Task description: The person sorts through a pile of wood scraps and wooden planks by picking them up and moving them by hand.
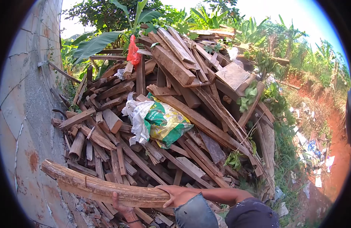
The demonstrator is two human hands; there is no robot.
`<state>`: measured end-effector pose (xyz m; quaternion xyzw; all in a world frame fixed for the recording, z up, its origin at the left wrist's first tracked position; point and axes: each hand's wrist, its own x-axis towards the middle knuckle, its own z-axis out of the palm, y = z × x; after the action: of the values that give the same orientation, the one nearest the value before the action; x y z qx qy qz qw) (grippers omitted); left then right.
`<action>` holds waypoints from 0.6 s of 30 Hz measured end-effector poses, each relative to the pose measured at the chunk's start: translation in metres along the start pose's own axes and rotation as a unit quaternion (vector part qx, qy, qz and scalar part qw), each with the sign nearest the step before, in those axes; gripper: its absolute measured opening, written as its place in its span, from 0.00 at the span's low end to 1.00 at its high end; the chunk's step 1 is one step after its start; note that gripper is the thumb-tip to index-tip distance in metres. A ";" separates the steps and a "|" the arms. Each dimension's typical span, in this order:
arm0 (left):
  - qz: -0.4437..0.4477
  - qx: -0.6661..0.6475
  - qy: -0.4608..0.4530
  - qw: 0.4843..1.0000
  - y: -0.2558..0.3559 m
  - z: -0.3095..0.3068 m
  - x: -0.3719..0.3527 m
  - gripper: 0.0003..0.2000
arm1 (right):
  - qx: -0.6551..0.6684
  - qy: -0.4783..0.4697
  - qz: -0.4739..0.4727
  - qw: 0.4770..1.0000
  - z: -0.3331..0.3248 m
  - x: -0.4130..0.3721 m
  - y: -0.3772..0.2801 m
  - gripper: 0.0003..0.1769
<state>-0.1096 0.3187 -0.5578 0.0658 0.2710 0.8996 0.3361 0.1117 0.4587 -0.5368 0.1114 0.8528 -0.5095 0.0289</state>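
Observation:
A long, slightly curved piece of timber [103, 186] lies slanted across the lower left in front of me, its left end higher. My right hand [179, 193] is closed over its right end, fingers on the top side. My left hand [123, 208] holds the timber from below near its middle, thumb up against the near face; its other fingers are mostly hidden. A dark band circles the left wrist. My bent knee in worn denim [196, 212] is just below the right hand.
A big heap of loose wood offcuts [175, 68] rises ahead. On it lie a green and yellow sack [164, 121] and a red plastic bag [133, 51]. A block wall [27, 114] stands close on the left. A red earth slope [337, 140] with litter is at right.

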 end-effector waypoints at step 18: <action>0.059 0.270 -0.231 0.933 -0.103 0.115 -0.022 0.32 | 0.499 0.363 0.016 0.787 0.099 -0.054 0.124 0.40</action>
<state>0.0003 0.4207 -0.5137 0.3758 0.4145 0.7705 0.3053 0.1854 0.4204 -0.6826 0.3011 0.4257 -0.7852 -0.3340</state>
